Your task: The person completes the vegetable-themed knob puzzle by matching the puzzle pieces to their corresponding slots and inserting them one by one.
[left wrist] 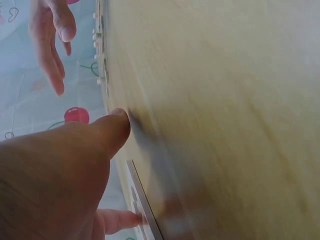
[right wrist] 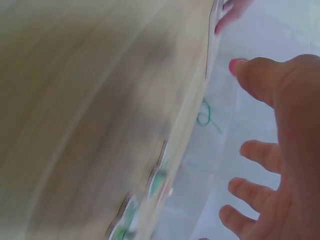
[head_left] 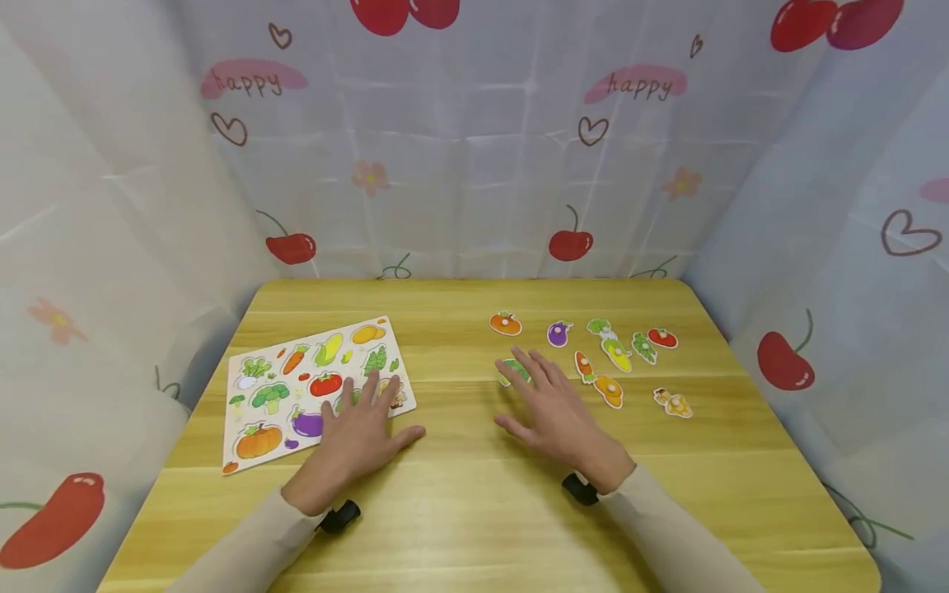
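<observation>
- Board (head_left: 304, 397): flat on table (head_left: 460, 511), printed veg face up.
- Left hand (head_left: 359, 432): over board's near edge, toward its right end; fingers spread, gripping nothing.
- Right hand (head_left: 556, 416): well right of board, fingers loose, nothing grasped; partly hides green piece (head_left: 514, 373).
- Pumpkin piece (head_left: 506, 324), eggplant piece (head_left: 558, 333), corn piece (head_left: 616, 356), tomato piece (head_left: 662, 338), others: all loose, right of board.
- Progress, my read: zero done. No knobbed piece shows on board, though left hand hides part. Left: every loose piece.
</observation>
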Available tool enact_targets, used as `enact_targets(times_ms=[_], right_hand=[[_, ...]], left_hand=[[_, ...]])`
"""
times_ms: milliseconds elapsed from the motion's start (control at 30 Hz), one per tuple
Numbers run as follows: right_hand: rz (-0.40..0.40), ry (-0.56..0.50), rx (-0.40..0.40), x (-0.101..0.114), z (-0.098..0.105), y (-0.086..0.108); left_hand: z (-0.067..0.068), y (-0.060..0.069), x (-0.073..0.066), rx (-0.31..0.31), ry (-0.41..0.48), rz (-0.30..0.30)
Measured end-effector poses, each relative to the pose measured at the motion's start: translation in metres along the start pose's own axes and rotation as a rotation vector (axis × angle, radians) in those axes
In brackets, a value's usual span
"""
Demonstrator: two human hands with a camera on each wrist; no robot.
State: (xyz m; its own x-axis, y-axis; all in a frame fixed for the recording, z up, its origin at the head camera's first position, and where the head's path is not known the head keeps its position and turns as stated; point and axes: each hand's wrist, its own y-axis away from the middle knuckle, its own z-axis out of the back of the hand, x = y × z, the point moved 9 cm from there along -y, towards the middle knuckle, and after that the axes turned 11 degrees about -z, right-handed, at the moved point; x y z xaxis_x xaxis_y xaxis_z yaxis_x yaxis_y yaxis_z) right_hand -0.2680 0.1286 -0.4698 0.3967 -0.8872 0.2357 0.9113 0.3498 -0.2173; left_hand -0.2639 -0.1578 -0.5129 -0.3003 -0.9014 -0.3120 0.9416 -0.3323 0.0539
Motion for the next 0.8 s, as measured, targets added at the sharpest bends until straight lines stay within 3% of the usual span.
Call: enact_targets(times_ms=[533,800], right_hand=[[0.226,-0.023,0.291,0.066,-0.042,-0.011],[0.269,0.01,0.323,0.073,-0.051,-0.012]], left_hand=[[-0.008,-0.013,-0.027,0.013,-0.069,-0.081],[-0.013,-0.019,-0.044,0.031,-0.069,-0.145]])
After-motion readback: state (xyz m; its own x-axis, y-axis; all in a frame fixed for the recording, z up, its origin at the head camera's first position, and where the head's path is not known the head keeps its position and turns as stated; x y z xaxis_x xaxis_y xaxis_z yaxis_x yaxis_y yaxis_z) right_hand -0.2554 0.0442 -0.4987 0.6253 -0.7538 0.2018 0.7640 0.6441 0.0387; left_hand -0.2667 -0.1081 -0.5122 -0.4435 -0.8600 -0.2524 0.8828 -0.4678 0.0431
